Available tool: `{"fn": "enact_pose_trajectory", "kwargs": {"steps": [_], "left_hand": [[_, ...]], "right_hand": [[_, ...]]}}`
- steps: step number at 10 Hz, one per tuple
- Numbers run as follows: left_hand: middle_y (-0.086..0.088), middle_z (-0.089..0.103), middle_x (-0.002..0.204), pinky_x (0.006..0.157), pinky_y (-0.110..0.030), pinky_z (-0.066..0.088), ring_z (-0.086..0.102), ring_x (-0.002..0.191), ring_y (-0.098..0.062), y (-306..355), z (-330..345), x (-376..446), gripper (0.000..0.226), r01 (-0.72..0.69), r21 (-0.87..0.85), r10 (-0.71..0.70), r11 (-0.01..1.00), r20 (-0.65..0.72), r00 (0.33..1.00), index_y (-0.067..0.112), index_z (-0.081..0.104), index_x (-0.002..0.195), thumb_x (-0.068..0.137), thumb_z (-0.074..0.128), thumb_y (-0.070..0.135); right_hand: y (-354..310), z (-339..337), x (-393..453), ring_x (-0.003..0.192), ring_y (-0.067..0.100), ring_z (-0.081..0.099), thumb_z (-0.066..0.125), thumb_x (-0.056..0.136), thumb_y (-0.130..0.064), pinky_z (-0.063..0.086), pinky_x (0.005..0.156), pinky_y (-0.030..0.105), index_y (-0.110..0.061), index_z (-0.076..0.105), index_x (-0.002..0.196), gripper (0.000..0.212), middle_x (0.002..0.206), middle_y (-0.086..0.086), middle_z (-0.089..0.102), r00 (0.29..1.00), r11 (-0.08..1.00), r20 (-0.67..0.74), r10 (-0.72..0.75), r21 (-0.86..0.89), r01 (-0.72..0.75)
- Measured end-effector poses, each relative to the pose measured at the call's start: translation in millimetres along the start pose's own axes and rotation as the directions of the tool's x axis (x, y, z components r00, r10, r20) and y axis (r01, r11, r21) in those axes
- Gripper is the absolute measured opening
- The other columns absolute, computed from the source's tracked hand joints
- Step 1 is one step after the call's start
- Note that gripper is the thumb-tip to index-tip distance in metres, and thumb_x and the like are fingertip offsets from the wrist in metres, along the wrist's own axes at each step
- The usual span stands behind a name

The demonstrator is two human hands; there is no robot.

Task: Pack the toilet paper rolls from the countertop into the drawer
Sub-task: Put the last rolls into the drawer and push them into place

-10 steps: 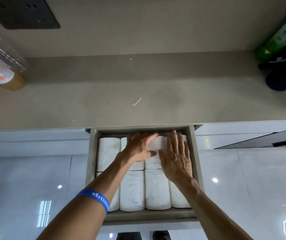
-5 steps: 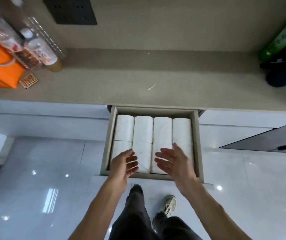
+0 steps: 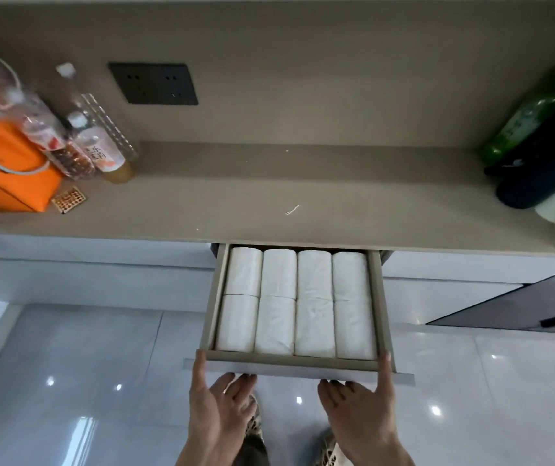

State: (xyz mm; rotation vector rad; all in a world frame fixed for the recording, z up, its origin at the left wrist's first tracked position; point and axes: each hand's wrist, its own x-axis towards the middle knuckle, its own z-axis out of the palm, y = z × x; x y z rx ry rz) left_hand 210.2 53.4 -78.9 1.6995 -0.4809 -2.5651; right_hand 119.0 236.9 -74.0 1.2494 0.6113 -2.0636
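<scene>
We see 8 white toilet paper rolls lying on their sides in the open drawer below the counter, packed tight in 4 columns of 2, their soft wrappers slightly creased and touching end to end. Our left hand and right hand both press against the drawer's front panel, thumbs up on its top edge, fingers spread loosely beneath it and holding no roll.
</scene>
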Motion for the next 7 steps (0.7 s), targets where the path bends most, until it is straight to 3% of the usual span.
{"fn": "enact_pose_trajectory", "kwargs": {"steps": [1, 2, 3, 5, 7], "left_hand": [[-0.027, 0.051, 0.140, 0.118, -0.054, 0.018, 0.051, 0.128, -0.036, 19, 10, 11, 0.110, -0.025, 0.015, 0.025, 1.000, 0.025, 0.999, -0.006, 0.026, 0.149, 0.079, 0.050, 0.076], [-0.023, 0.057, 0.131, 0.115, -0.051, 0.022, 0.057, 0.120, -0.033, 52, 49, 36, 0.104, -0.068, 0.059, 0.062, 0.996, 0.091, 0.994, -0.007, 0.031, 0.146, 0.083, 0.046, 0.075], [-0.019, 0.062, 0.121, 0.112, -0.049, 0.027, 0.059, 0.115, -0.030, 66, 74, 52, 0.097, -0.104, 0.085, 0.092, 0.991, 0.131, 0.987, -0.004, 0.038, 0.142, 0.084, 0.046, 0.073], [-0.013, 0.058, 0.134, 0.114, -0.052, 0.026, 0.049, 0.132, -0.026, 102, 125, 101, 0.092, -0.193, 0.193, 0.157, 0.962, 0.187, 0.970, 0.005, 0.041, 0.142, 0.082, 0.047, 0.075], [-0.009, 0.057, 0.139, 0.113, -0.050, 0.033, 0.050, 0.132, -0.028, 120, 144, 101, 0.070, -0.221, 0.364, 0.153, 0.905, 0.206, 0.967, 0.010, 0.047, 0.141, 0.091, 0.051, 0.060]], "right_hand": [[-6, 19, 10, 0.146, 0.036, 0.030, 0.058, 0.077, -0.076, 0.023, 0.121, 0.047, -0.001, 0.017, 0.156, 0.117, 0.162, 0.024, 0.024, 0.999, 0.999, 0.009, -0.053, 0.013, 0.053], [-23, 54, 30, 0.148, 0.037, 0.027, 0.057, 0.082, -0.073, 0.022, 0.122, 0.049, 0.000, 0.009, 0.157, 0.115, 0.163, 0.027, 0.018, 0.990, 0.992, 0.068, -0.123, 0.004, 0.123], [-38, 80, 44, 0.147, 0.037, 0.031, 0.058, 0.083, -0.072, 0.024, 0.122, 0.047, 0.002, 0.011, 0.156, 0.115, 0.162, 0.029, 0.020, 0.980, 0.983, 0.098, -0.172, -0.041, 0.177], [-73, 142, 88, 0.139, 0.032, 0.044, 0.060, 0.081, -0.073, 0.033, 0.117, 0.042, 0.003, 0.018, 0.155, 0.114, 0.154, 0.025, 0.035, 0.945, 0.932, 0.122, -0.304, -0.167, 0.321], [-91, 162, 99, 0.132, 0.033, 0.051, 0.059, 0.086, -0.066, 0.036, 0.115, 0.043, 0.002, 0.030, 0.150, 0.098, 0.144, 0.018, 0.049, 0.942, 0.853, 0.209, -0.262, -0.407, 0.327]]}}
